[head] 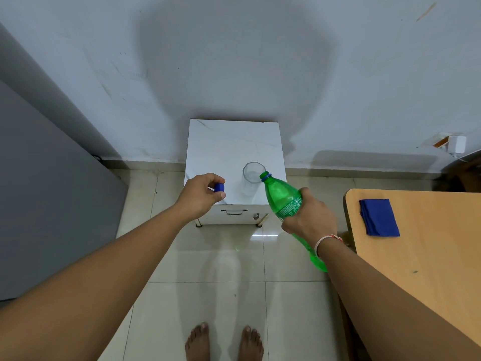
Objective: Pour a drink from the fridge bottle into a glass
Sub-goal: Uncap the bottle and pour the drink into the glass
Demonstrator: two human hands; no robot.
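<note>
Head view: at frame centre a clear glass (252,181) stands upright on a small white cabinet (229,142) set against the wall. The right hand (309,214) is wrapped around the middle of a green bottle (282,195), fingers closed over its label. The bottle is tilted, its open mouth up-left and just beside the glass rim, its base down-right behind the wrist. The left hand (201,195), left of the glass, pinches the blue cap (219,188) between thumb and fingertips, over the cabinet's front left edge.

The step in hand looks like the start of the pour: cap off, mouth brought to the rim. No stream is visible, and whether the glass holds any drink cannot be told. The next move calls for tipping the neck further with the mouth over the opening, slowly, so that nothing spills.

At right of frame a blue cloth (378,217) lies on a wooden table (429,256).
</note>
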